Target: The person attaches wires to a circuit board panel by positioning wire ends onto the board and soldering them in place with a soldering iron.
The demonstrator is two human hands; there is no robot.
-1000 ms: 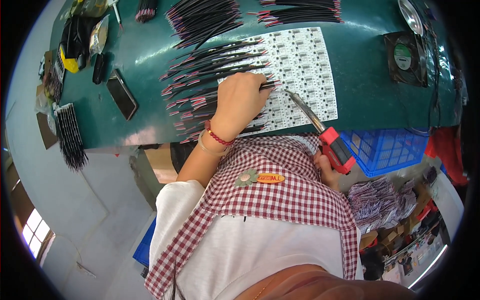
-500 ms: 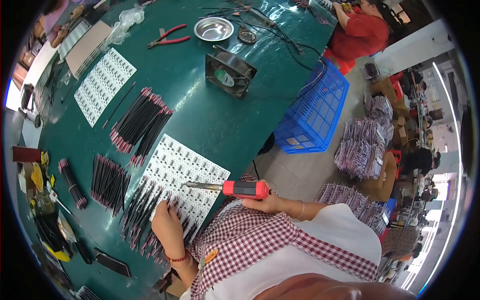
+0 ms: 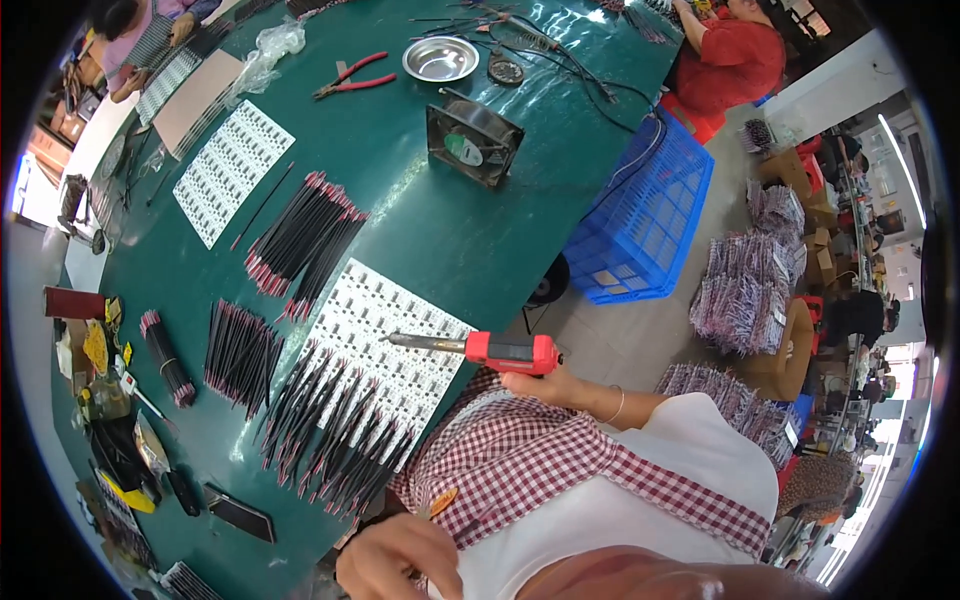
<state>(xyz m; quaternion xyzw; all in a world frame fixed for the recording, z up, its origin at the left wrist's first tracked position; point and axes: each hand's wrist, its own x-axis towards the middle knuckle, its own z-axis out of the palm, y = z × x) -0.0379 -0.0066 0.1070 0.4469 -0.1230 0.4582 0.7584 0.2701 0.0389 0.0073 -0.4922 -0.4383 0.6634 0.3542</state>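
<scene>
My right hand (image 3: 545, 388) is closed round the red and black handle of a soldering gun (image 3: 512, 352). Its metal tip points left, over a white panel of small circuit boards (image 3: 395, 310). Many black wires with red ends (image 3: 335, 430) lie across the panel's lower left part. My left hand (image 3: 400, 560) is off the panel, low in the picture in front of my checked apron. Its fingers are bent but apart, with nothing seen in them; the lower edge cuts off their tips.
Wire bundles (image 3: 305, 235) and a second board panel (image 3: 235, 172) lie farther off on the green table. Beyond are a small fan (image 3: 475, 140), red-handled pliers (image 3: 355, 75) and a metal bowl (image 3: 440, 60). A blue crate (image 3: 640, 225) stands right of the table. Two people sit at the far side.
My left hand has left the wires on the panel and come down toward my body. The soldering gun stays in my right hand. The whole view has shifted slightly.
</scene>
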